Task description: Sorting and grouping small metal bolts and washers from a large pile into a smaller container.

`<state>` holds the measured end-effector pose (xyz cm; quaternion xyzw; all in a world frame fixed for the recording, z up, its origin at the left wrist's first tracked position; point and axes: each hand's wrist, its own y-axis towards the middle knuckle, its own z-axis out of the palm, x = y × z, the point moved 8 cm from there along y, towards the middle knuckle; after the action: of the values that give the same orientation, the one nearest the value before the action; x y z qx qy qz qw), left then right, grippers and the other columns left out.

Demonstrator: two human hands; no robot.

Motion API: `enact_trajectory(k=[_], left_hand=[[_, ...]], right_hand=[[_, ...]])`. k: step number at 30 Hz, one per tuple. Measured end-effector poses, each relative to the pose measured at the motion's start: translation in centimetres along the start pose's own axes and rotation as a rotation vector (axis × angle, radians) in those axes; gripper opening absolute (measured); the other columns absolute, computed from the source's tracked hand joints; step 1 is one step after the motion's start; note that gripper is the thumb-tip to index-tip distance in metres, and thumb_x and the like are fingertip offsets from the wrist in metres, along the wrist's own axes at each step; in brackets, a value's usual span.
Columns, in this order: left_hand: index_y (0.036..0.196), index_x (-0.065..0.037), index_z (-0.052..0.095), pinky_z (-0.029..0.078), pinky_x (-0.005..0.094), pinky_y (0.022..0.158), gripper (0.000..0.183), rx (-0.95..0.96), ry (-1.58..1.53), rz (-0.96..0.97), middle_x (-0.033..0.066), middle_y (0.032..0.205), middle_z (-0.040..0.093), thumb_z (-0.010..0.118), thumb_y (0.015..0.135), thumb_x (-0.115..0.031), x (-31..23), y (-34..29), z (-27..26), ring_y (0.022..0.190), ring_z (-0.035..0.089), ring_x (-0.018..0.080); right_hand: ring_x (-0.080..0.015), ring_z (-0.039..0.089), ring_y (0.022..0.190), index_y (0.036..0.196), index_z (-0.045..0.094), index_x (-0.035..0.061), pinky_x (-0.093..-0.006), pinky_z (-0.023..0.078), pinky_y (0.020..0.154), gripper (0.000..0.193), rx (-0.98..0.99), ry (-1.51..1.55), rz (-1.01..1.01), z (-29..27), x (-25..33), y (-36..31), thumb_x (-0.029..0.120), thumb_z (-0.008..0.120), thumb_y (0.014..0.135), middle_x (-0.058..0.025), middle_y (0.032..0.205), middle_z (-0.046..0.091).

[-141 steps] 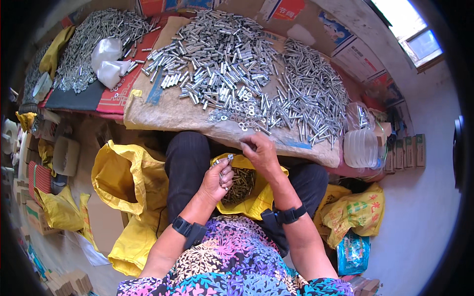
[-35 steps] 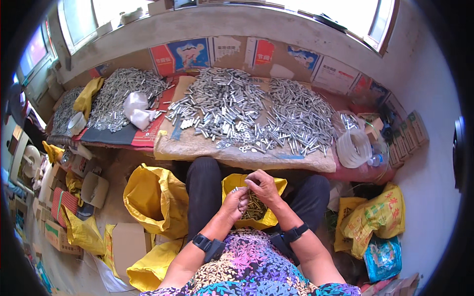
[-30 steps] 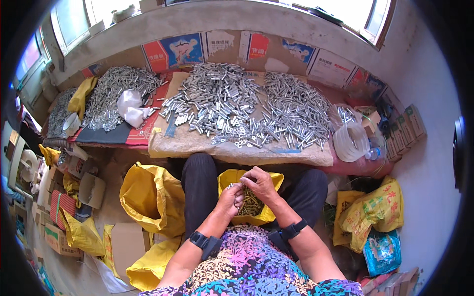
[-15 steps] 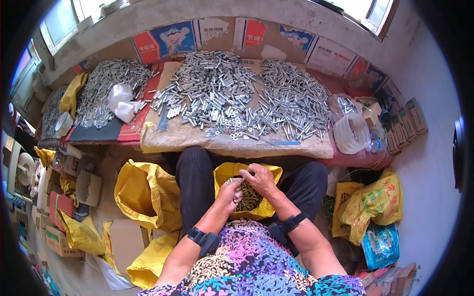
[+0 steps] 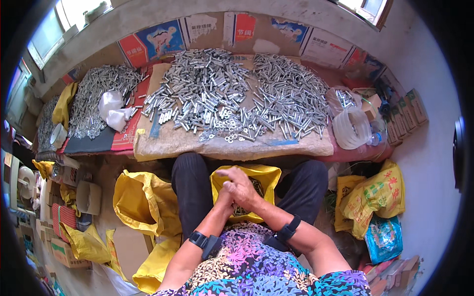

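Observation:
Between my knees stands an open yellow bag [image 5: 270, 178] with brass-coloured metal pieces [image 5: 257, 186] inside, partly hidden by my hands. Over its mouth, my left hand [image 5: 224, 199] is closed, and whatever it holds is covered. My right hand [image 5: 243, 189] crosses in front of it, touching it near the thumb, with fingers stretched to the left and no piece visible in them. Beyond my knees, heaps of silvery metal sleeves and rods [image 5: 207, 93] cover a low platform. Loose washers [image 5: 228, 129] lie along the near side of the middle heap.
Another open yellow bag [image 5: 136, 200] stands left of my knee. Clear plastic tubs [image 5: 351, 130] sit at the platform's right end, beside small cartons [image 5: 407, 116]. A filled yellow bag [image 5: 373, 197] and a blue packet [image 5: 384, 239] are at the right wall.
My right hand has come over the left, its fingers going from a pinch to stretched out. Silvery pieces seen in my left hand before are now hidden. The view has shifted slightly.

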<state>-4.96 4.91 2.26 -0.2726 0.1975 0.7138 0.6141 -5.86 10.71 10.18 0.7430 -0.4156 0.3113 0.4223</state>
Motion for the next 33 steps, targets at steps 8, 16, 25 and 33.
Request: enact_trajectory(k=[8,16,25,33], left_hand=[[0.085,-0.012,0.052,0.026,0.0211,0.035,0.005,0.067,0.408,-0.881,-0.0037,0.064,0.045,0.055,0.087,-0.016,4.0,-1.4,-3.9,0.045,0.041,0.0070],[0.084,-0.011,0.053,0.032,0.0187,0.036,0.003,0.088,0.342,-0.913,-0.0005,0.068,0.053,0.056,0.084,-0.011,3.9,-0.8,-4.2,0.049,0.048,0.0067],[0.096,-0.011,0.056,0.031,0.0173,0.035,0.010,0.019,-0.045,-0.896,-0.0008,0.069,0.052,0.058,0.088,-0.016,2.7,0.5,-2.8,0.053,0.047,0.0072],[0.100,-0.011,0.053,0.029,0.0187,0.035,0.011,-0.149,-0.217,-0.787,-0.0019,0.065,0.045,0.054,0.090,-0.016,2.3,1.9,-4.3,0.049,0.041,0.0077]], right_hand=[[-0.0257,0.059,0.083,0.095,0.066,0.0032,-0.0338,0.046,0.074,0.018,0.071,-0.071,0.258,-1.7,-6.5,-0.1,0.015,0.062,0.083,-0.0123,0.087,0.060],[-0.0218,0.058,0.078,0.089,0.067,0.0015,-0.0304,0.046,0.072,0.015,0.227,0.153,0.381,-0.9,-8.2,-1.4,0.014,0.062,0.084,-0.0106,0.082,0.059],[-0.0220,0.059,0.072,0.084,0.065,0.0003,-0.0319,0.045,0.065,0.009,0.033,0.126,0.311,-2.9,-6.7,1.1,0.008,0.064,0.081,-0.0110,0.077,0.059],[-0.0318,0.058,0.072,0.089,0.067,0.0079,-0.0373,0.046,0.062,0.011,-0.193,-0.393,0.065,-5.2,-5.0,7.7,0.007,0.066,0.077,-0.0098,0.076,0.058]])
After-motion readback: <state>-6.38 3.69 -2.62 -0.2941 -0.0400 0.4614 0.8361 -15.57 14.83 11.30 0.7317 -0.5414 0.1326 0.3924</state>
